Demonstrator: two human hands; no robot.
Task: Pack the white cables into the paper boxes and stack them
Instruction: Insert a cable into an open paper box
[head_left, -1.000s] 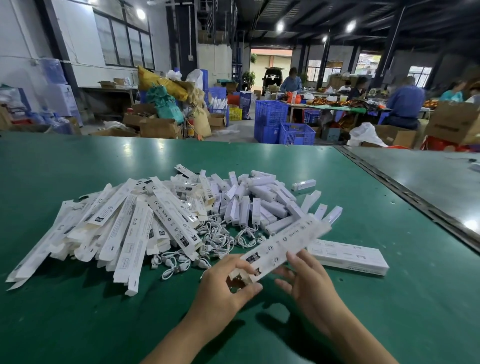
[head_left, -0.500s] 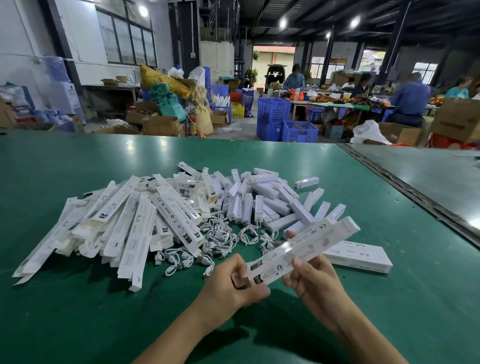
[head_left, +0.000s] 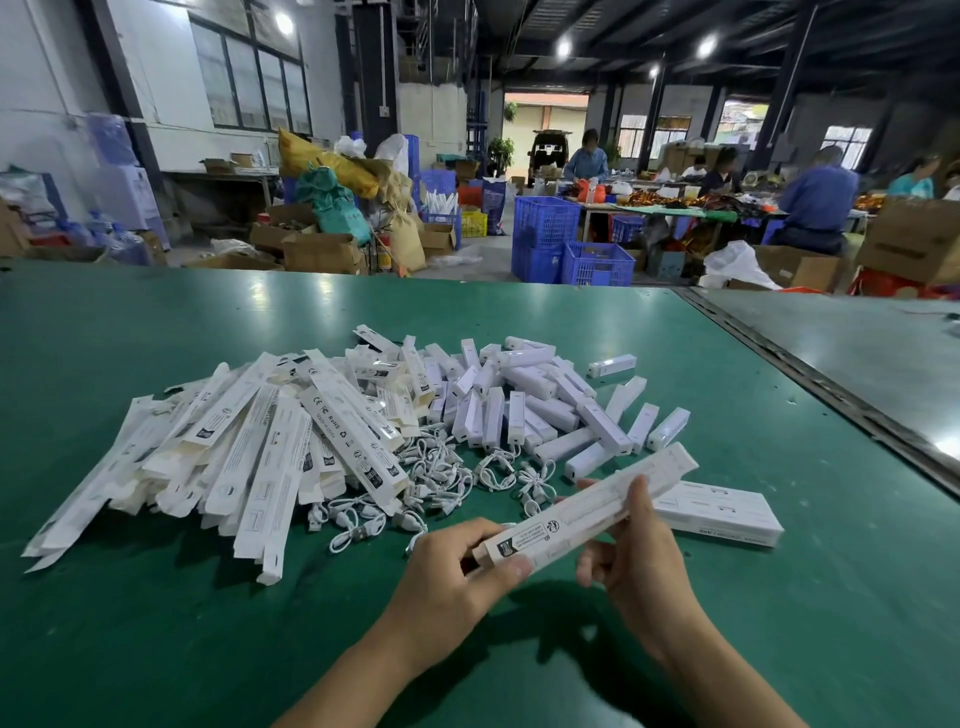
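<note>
I hold one long white paper box (head_left: 587, 506) slanted above the green table (head_left: 156, 623). My left hand (head_left: 457, 577) grips its near end, thumb over the printed flap. My right hand (head_left: 631, 551) grips its middle, fingers curled round it. Just behind, a tangle of small coiled white cables (head_left: 447, 478) lies on the table. A heap of flat unfolded paper boxes (head_left: 249, 447) fans out to the left. Two packed boxes (head_left: 719, 512) lie side by side at the right.
Several short white rectangular units (head_left: 530, 405) are piled behind the cables. A metal seam (head_left: 831, 395) divides this table from the grey one to the right. Beyond the far edge stand blue crates (head_left: 545, 234), cardboard boxes and seated people at another table.
The box has risen slightly off the table and swung so its far end points further right. My left thumb now covers the near flap, and my right hand wraps round the middle.
</note>
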